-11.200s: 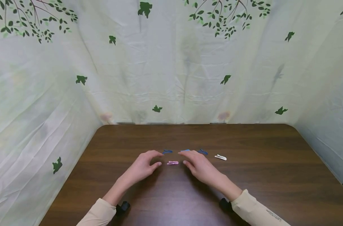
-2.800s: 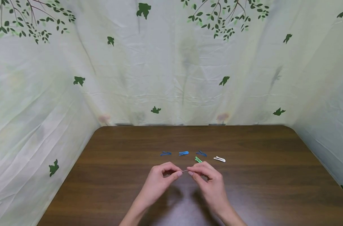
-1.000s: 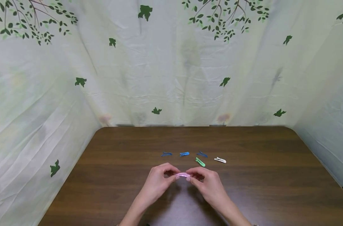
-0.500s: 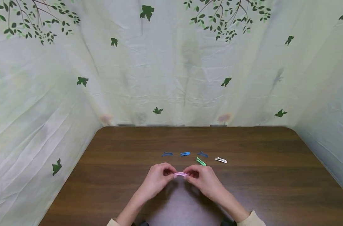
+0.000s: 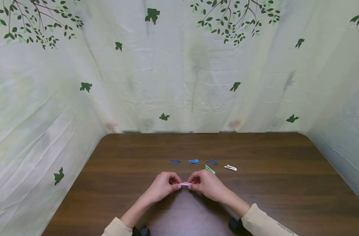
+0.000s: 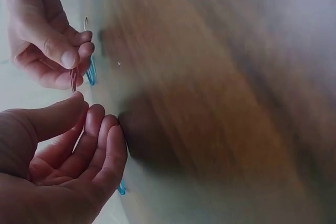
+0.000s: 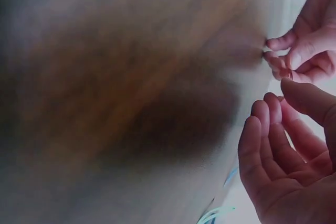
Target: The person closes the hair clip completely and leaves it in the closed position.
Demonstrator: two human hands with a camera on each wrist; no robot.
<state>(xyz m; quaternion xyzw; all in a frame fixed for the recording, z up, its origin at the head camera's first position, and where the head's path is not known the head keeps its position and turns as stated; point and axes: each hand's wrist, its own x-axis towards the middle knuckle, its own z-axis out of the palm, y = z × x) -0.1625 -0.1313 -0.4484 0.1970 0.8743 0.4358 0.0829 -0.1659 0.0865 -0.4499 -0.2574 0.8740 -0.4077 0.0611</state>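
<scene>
A pink hair clip [image 5: 185,184] is held level above the table between my two hands in the head view. My left hand [image 5: 162,186] pinches its left end between thumb and fingertips. At the other end, thumb and fingers of my right hand [image 5: 208,185] pinch it. The left wrist view shows the clip [image 6: 73,80] edge-on, reaching from the right hand [image 6: 47,45] to the left hand [image 6: 68,156]. Just beyond the right hand lies a green hair clip [image 5: 209,168], partly overlapped by that hand in the head view.
Behind the hands, a dark blue clip [image 5: 175,161], a bright blue clip [image 5: 193,161] and another dark blue clip [image 5: 211,161] lie in a row. A white clip [image 5: 230,167] lies to their right. The brown wooden table [image 5: 132,147] ends at a leaf-printed curtain [image 5: 179,82].
Earliest, the pink clip lay on the table between two relaxed hands; since then both hands have taken hold of it. Over the last second they moved slightly left and closer together.
</scene>
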